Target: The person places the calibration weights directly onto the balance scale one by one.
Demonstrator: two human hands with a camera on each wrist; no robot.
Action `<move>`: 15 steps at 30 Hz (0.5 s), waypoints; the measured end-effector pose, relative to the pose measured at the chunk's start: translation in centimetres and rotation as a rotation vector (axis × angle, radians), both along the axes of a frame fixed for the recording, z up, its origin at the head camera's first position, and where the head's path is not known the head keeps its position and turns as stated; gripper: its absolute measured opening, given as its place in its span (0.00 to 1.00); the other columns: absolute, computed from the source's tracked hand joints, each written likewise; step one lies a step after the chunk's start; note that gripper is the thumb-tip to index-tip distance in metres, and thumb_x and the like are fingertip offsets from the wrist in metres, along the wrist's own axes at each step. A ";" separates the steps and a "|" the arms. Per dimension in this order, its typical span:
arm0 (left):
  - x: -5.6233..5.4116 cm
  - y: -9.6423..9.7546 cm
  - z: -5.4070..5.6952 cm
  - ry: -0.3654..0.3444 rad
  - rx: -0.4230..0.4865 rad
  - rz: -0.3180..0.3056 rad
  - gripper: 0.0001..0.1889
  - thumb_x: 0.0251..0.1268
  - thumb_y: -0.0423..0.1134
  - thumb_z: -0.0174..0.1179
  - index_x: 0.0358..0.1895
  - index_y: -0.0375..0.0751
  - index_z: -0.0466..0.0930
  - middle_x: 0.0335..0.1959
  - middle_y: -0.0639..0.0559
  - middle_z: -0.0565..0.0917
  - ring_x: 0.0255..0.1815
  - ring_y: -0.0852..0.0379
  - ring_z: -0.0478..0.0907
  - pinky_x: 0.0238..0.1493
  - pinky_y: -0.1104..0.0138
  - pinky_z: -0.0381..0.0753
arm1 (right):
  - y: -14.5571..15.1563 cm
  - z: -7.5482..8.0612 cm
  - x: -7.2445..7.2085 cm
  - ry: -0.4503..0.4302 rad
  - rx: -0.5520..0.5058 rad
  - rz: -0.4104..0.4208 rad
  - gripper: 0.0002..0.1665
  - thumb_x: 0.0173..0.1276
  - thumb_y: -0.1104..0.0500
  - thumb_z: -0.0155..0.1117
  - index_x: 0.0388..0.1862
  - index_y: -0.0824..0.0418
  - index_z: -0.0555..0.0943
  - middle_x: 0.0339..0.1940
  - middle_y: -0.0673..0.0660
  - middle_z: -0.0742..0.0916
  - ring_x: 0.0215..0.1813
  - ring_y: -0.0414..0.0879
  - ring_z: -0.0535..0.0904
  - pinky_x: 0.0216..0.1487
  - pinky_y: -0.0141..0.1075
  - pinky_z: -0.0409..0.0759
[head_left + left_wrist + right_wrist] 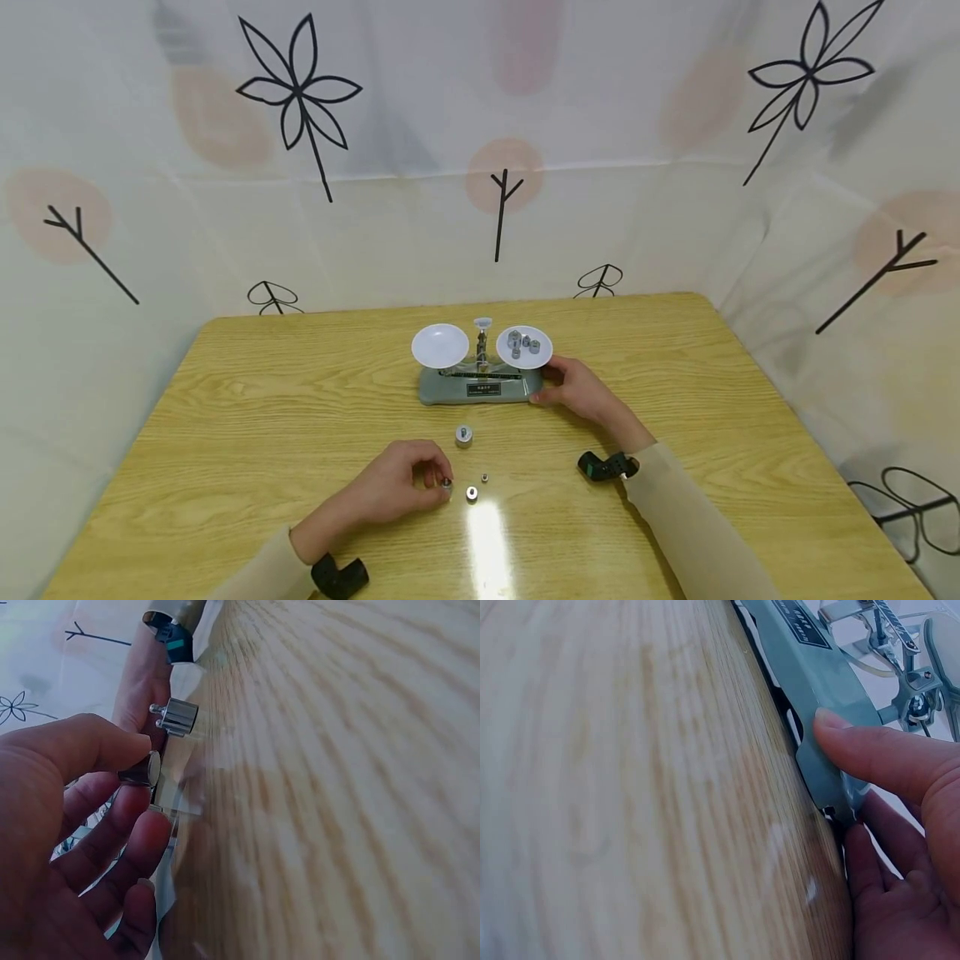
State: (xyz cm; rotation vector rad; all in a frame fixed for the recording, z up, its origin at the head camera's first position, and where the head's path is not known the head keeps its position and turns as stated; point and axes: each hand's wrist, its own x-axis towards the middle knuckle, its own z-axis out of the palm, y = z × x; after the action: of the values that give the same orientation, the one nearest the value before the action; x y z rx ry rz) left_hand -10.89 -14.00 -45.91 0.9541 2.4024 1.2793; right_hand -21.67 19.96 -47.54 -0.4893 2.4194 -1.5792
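Note:
My left hand (401,482) pinches a small metal balance weight (447,483) between thumb and fingertips, low over the table. In the left wrist view the weight (141,772) lies tipped sideways against the thumb. My right hand (581,390) grips the right end of a grey-green balance scale (442,390), with its thumb on the front of the base (829,690) and its other fingers round the end. Several weights (515,339) stand on the scale's right white pan (542,354). Nothing lies on the left pan (440,345).
A large weight (464,436) stands in front of the scale. Nearer, just right of my left hand, are a medium weight (472,493) and a tiny one (484,477). The wooden table (285,392) ends at a patterned cloth backdrop (405,242).

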 end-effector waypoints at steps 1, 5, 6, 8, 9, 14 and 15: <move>0.0 0.0 0.0 -0.004 0.005 0.004 0.09 0.58 0.34 0.70 0.37 0.55 0.83 0.31 0.64 0.81 0.31 0.60 0.77 0.34 0.68 0.79 | 0.0 0.0 0.0 0.000 0.000 -0.001 0.40 0.56 0.67 0.77 0.68 0.69 0.72 0.66 0.66 0.78 0.68 0.59 0.71 0.70 0.53 0.65; -0.2 -0.3 0.1 0.011 0.025 0.017 0.09 0.58 0.35 0.71 0.36 0.55 0.83 0.30 0.63 0.80 0.30 0.59 0.78 0.32 0.68 0.78 | -0.1 0.0 0.0 -0.003 0.003 -0.006 0.40 0.55 0.67 0.77 0.67 0.69 0.73 0.65 0.65 0.78 0.67 0.58 0.72 0.69 0.52 0.66; -0.2 -0.3 0.2 0.016 0.026 0.022 0.10 0.58 0.34 0.71 0.36 0.56 0.83 0.30 0.63 0.80 0.30 0.60 0.78 0.32 0.68 0.78 | -0.1 0.0 0.0 -0.005 0.002 -0.006 0.40 0.55 0.67 0.77 0.67 0.69 0.73 0.65 0.65 0.78 0.67 0.58 0.72 0.69 0.51 0.67; -0.3 -0.5 0.3 0.029 0.030 0.028 0.11 0.57 0.33 0.72 0.36 0.56 0.82 0.30 0.63 0.80 0.30 0.60 0.78 0.32 0.68 0.78 | -0.1 0.1 0.1 -0.007 0.000 -0.008 0.39 0.55 0.67 0.78 0.66 0.69 0.74 0.64 0.65 0.79 0.66 0.58 0.72 0.68 0.51 0.67; -0.4 -0.6 0.4 0.034 0.033 0.031 0.12 0.57 0.33 0.72 0.36 0.56 0.82 0.30 0.63 0.80 0.30 0.60 0.78 0.32 0.68 0.78 | -0.2 0.1 0.1 -0.007 0.000 -0.008 0.39 0.55 0.67 0.78 0.66 0.69 0.74 0.63 0.65 0.79 0.66 0.58 0.73 0.68 0.51 0.67; -0.8 -1.0 1.1 0.064 0.047 0.040 0.13 0.56 0.32 0.72 0.37 0.56 0.82 0.32 0.63 0.80 0.32 0.61 0.78 0.32 0.68 0.78 | -0.2 0.2 0.2 -0.006 0.000 -0.005 0.39 0.55 0.67 0.78 0.66 0.70 0.74 0.63 0.65 0.80 0.65 0.58 0.73 0.68 0.51 0.68; -0.9 -1.1 1.3 0.070 0.047 0.043 0.13 0.56 0.31 0.72 0.37 0.56 0.82 0.32 0.64 0.80 0.32 0.62 0.78 0.32 0.68 0.77 | -0.2 0.2 0.2 -0.007 0.002 -0.005 0.39 0.54 0.67 0.78 0.66 0.70 0.74 0.63 0.65 0.80 0.65 0.58 0.73 0.68 0.51 0.68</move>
State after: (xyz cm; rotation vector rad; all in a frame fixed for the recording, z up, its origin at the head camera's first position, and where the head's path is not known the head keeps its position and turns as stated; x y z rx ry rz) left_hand -11.84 -15.08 -44.59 0.9801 2.4687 1.3440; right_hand -21.50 19.77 -47.31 -0.4773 2.4185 -1.5782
